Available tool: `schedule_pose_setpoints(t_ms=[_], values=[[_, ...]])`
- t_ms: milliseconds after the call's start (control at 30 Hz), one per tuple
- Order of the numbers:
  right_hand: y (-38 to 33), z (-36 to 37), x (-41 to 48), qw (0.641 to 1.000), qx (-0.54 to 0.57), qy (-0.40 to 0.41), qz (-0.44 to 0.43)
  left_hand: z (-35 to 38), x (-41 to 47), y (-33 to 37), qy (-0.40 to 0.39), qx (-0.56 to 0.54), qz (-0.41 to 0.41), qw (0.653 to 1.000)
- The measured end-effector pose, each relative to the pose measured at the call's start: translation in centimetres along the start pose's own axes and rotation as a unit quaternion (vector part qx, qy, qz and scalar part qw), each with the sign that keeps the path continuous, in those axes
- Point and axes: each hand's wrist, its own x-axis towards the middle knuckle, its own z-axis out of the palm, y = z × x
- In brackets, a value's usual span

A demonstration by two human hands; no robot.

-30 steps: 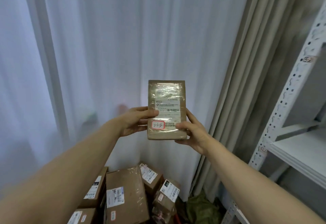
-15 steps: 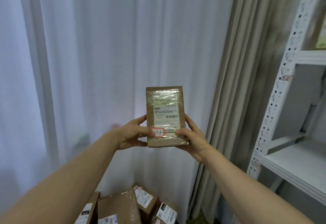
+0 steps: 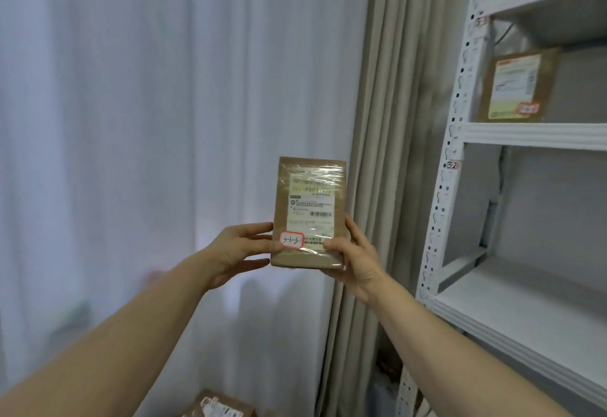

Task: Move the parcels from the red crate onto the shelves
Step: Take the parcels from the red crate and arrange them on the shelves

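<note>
Brown parcel [image 3: 308, 213] is upright btw both hands, well left of the shelves [image 3: 532, 136] — left hand [image 3: 236, 249] pinches its lower-left edge, right hand [image 3: 354, 259] cups the lower-right corner, thumb on the face.

Risk: grip sits low on slick plastic wrap, so the top could tip or slip out if 1 hand lets go. Misreading the code = wrong shelf.

Readable: red-bordered sticker [image 3: 291, 240] by the left thumb, handwritten approx "5-1-3". White label [image 3: 310, 206] above it shows "P802" + barcode, rest too small. Tag [image 3: 452, 165] right of the right hand reads "32".
</note>
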Motion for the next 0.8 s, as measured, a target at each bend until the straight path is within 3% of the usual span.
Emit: schedule_pose_setpoints(t_ms=[267,400,800], values=[[-6.1,-4.7,-1.1,0.991,-0.043,0.094,-0.084,6.8,4.6,3.2,-0.096,-0.021,0.062,0.993],[-9.5,-7.9,-3.2,0.966,-0.135,0.188,-0.113,11.6,6.8,5.0,-0.126,-0.044,0.086,0.987],[-19.3,-15.1,-9.6,0.888,-0.239,0.326,-0.219,26.3,8.0,11.1,-0.176,-0.044,0.193,0.964]])
